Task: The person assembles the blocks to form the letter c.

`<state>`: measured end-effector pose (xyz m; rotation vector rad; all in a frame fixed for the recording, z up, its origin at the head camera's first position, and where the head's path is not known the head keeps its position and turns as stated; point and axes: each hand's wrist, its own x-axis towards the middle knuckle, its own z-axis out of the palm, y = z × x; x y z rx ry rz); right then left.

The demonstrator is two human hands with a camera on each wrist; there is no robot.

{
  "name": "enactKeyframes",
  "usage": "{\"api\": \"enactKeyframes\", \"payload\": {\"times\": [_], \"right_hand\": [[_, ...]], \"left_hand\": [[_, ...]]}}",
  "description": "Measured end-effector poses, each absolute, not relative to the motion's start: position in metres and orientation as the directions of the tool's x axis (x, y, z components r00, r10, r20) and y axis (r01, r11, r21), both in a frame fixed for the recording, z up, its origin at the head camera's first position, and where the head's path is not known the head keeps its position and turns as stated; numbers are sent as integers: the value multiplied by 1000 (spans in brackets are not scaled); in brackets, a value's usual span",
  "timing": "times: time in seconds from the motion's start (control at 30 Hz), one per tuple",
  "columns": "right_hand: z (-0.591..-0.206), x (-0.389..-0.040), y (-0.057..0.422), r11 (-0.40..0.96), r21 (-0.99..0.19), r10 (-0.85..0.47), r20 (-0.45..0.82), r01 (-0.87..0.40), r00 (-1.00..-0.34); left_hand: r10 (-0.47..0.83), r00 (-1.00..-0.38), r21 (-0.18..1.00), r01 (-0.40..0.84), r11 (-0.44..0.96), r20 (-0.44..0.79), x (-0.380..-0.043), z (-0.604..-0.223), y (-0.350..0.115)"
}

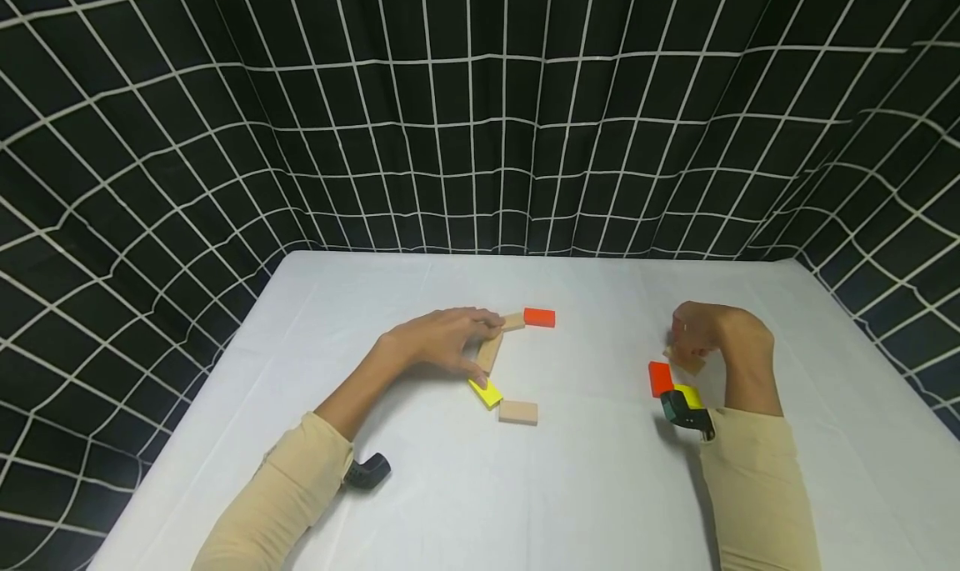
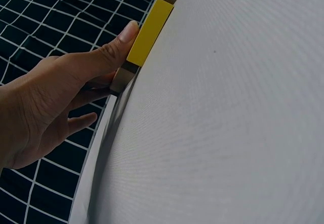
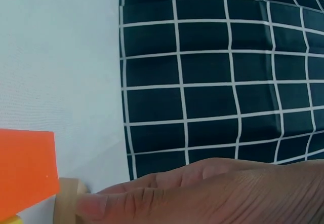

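Observation:
My left hand spans a curved row of blocks, its thumb against the yellow block and its fingertips at the upper end of a plain wooden block. Another wooden block and a red block continue the row at the top; a wooden block ends it below. In the left wrist view the thumb touches the side of the yellow block. My right hand, fingers curled, pinches a wooden block beside a red block and a yellow block. In the right wrist view its thumb presses that wooden block.
A white cloth covers the table, and a black curtain with white grid lines surrounds its back and sides. Dark wrist devices stick out beside the left sleeve and the right sleeve.

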<state>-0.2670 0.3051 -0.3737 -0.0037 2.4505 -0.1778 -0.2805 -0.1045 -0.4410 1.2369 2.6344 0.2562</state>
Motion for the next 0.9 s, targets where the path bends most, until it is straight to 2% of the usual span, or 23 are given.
{"api": "enactKeyframes", "payload": {"times": [0.2, 0.57, 0.9], "right_hand": [[-374, -265, 306, 993, -109, -45, -641, 34, -766], [-378, -266, 307, 987, -145, -35, -636, 75, -771], [-374, -272, 304, 986, -168, -83, -556, 14, -827]], "left_hand": [[774, -621, 251, 735, 630, -124, -281, -440, -104], [777, -618, 241, 741, 627, -123, -282, -441, -104], [778, -618, 241, 743, 625, -112, -282, -440, -105]]}}
